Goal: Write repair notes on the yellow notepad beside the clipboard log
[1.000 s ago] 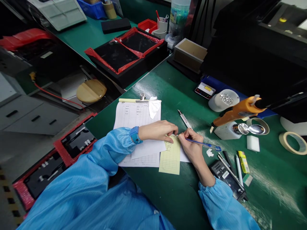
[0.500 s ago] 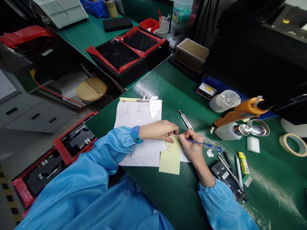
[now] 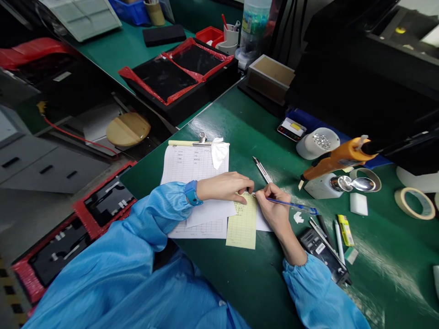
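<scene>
A blue pen (image 3: 293, 204) slants through my right hand (image 3: 275, 203), whose fingers are closed around it with the tip down at the top of a yellow lined slip (image 3: 240, 233). My left hand (image 3: 229, 187) rests across the papers from the left, thumb apart from the bent fingers, fingertips near the slip's upper end and close to the pen tip. Handwriting shows on the slip just below the left thumb. Under that hand lie a blank white sheet (image 3: 209, 214) and a printed form (image 3: 178, 168) on a clipboard, with a crumpled tissue (image 3: 219, 153) at the clip.
Near my right forearm lie a black device (image 3: 324, 256), a white pen (image 3: 339, 242) and a yellow pack (image 3: 345, 230). Beyond are an orange-handled tool (image 3: 336, 160), a white cup of small metal parts (image 3: 317, 143) and a tape roll (image 3: 414, 203). A utility knife (image 3: 262, 170) lies ahead.
The whole view has shifted slightly, with surroundings a little further left. Both hands stay in nearly the same place on the papers, the pen still in my right hand.
</scene>
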Available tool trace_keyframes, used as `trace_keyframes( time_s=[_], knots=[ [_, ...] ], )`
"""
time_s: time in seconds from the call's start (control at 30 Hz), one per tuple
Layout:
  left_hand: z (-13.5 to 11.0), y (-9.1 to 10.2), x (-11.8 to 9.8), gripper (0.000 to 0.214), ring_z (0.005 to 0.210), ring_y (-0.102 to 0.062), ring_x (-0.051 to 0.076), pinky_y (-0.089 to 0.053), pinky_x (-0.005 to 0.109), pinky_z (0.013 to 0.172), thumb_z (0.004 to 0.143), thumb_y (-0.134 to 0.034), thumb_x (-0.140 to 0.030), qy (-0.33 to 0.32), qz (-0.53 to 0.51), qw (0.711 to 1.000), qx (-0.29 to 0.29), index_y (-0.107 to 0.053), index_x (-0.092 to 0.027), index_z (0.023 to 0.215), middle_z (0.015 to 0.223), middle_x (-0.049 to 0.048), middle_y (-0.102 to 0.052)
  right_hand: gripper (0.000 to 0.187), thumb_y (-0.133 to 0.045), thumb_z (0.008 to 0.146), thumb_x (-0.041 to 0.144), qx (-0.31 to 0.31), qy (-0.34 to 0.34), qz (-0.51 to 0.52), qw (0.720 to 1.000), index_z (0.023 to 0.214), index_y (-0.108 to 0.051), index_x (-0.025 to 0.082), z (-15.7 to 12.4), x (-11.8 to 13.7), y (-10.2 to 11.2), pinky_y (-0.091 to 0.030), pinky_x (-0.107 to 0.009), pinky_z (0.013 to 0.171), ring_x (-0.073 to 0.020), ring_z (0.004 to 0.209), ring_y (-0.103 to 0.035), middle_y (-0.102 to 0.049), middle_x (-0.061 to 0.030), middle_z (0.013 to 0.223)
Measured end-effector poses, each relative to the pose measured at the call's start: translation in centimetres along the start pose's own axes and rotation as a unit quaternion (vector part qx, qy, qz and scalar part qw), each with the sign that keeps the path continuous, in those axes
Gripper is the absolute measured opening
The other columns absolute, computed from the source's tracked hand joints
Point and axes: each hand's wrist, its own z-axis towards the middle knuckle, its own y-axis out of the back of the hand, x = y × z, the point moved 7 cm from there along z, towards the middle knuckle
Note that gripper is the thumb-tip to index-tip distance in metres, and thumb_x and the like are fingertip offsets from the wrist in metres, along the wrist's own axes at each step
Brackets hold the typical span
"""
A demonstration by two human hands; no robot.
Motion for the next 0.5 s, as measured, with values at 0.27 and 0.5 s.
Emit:
trace_keyframes(
  time_s=[0.27, 0.5],
  knots=[
    [0.02, 0.14, -0.38, 0.021, 0.074, -0.058, 0.019, -0.041, 0.031, 0.081, 0.098, -0.084, -0.025, 0.006, 0.007, 1.0, 0.01, -0.065, -0.021, 0.105, 0.087, -0.0021, -0.065, 0.033, -0.06, 0.082, 0.029, 0.001, 0.004, -0.011, 1.0, 0.061, -0.035, 0.027, 0.16, 0.22, 0.09, -0.032, -0.027, 0.053, -0.0112, 0.053, -0.036, -0.041, 0.0057, 0.055],
    [0.18, -0.03, -0.21, 0.022, 0.075, -0.058, 0.019, -0.042, 0.031, 0.082, 0.098, -0.086, -0.026, 0.016, 0.005, 1.0, 0.016, -0.066, -0.021, 0.106, 0.089, -0.002, -0.065, 0.033, -0.06, 0.083, 0.029, -0.004, 0.008, -0.005, 1.0, 0.062, -0.034, 0.027, 0.16, 0.27, 0.1, -0.031, -0.027, 0.052, -0.0111, 0.052, -0.035, -0.038, 0.0065, 0.056]
  ],
)
